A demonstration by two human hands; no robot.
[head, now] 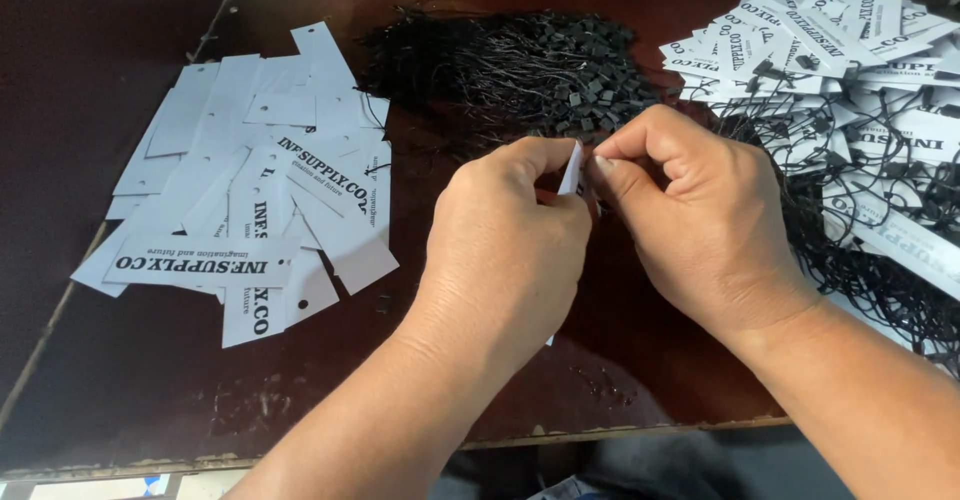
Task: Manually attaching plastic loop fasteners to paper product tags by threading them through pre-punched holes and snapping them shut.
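My left hand [505, 235] pinches a white paper tag [571, 171] edge-on between thumb and fingers over the middle of the dark table [150, 380]. My right hand [690, 210] meets it from the right, its fingertips closed at the tag's top edge; whether a black string is between them is hidden. Just beyond the hands lies a heap of black strings with small square toggles [520, 65].
A loose pile of white printed tags [260, 200] spreads over the table's left side. At the right, a pile of tags with black strings attached [860, 90] reaches to the table's edge. The table's front edge runs under my forearms.
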